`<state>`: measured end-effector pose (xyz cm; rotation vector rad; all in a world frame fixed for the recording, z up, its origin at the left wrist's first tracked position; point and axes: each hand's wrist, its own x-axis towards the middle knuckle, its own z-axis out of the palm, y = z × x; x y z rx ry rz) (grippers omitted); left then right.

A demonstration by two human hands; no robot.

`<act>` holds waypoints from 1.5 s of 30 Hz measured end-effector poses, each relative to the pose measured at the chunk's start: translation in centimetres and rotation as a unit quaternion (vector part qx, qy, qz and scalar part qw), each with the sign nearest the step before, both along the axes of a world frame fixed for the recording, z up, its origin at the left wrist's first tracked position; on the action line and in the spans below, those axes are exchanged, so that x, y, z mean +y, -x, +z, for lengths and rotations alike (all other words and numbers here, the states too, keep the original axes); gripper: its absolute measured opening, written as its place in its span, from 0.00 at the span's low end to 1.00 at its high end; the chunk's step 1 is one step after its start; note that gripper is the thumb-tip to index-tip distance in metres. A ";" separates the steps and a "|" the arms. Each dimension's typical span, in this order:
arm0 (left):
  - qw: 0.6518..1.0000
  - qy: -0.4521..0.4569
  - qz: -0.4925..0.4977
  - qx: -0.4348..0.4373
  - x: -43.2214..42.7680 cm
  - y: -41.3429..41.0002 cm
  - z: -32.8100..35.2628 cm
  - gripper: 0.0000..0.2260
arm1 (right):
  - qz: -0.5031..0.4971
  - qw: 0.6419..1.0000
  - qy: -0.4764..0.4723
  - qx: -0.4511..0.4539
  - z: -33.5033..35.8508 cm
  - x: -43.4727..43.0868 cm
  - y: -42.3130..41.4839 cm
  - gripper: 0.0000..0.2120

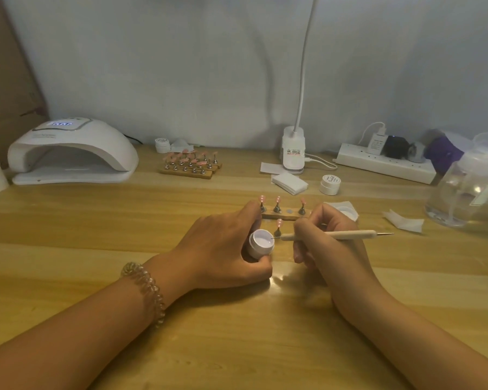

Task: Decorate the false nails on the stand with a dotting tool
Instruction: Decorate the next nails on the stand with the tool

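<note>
Desk point(68, 277): pale wood with long grain bands and a glossy finish; it fills the lower frame.
Backdrop point(181, 66): grey-white cloth with soft folds, hanging behind the desk at 12 o'clock.
Left hand point(223, 249): curled around a small white pot point(261, 243), thumb under it and fingers over it; the pot is round, open and tilted toward 3 o'clock, with smooth white gel inside.
Wrist band point(145, 291): clear spiral coil on the left wrist.
Right hand point(321, 235): pinching the dotting tool point(335, 235) between thumb and fingertips, the other fingers folded.
Dotting tool: slim cream shaft with metal points at both ends, lying nearly level; its 9 o'clock tip sits at the pot's rim, and contact with the gel cannot be told.
Stand point(286, 215): narrow wooden bar just beyond the hands at 12 o'clock, bearing small metal holders.
False nails point(278, 199): glossy pink, one on each holder; a single holder point(278, 229) stands off the bar, between the two hands.
Second stand point(190, 164): more pink nails at 11 o'clock, near the back edge.
Curing lamp point(71, 150): white arched shell with a lit display, at 10 o'clock.
Clip lamp point(293, 147): white base and gooseneck, at 12 o'clock.
Power strip point(383, 164): white, plugs seated, at 2 o'clock.
Glass jar point(468, 187): clear, at 3 o'clock.
</note>
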<state>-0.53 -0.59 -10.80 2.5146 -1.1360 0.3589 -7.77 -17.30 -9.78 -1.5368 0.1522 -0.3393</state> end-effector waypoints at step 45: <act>0.974 0.130 0.179 0.043 0.7 -3.7 -0.3 0.14 | -0.027 0.998 -0.039 -0.033 0.3 -0.3 -0.6 0.14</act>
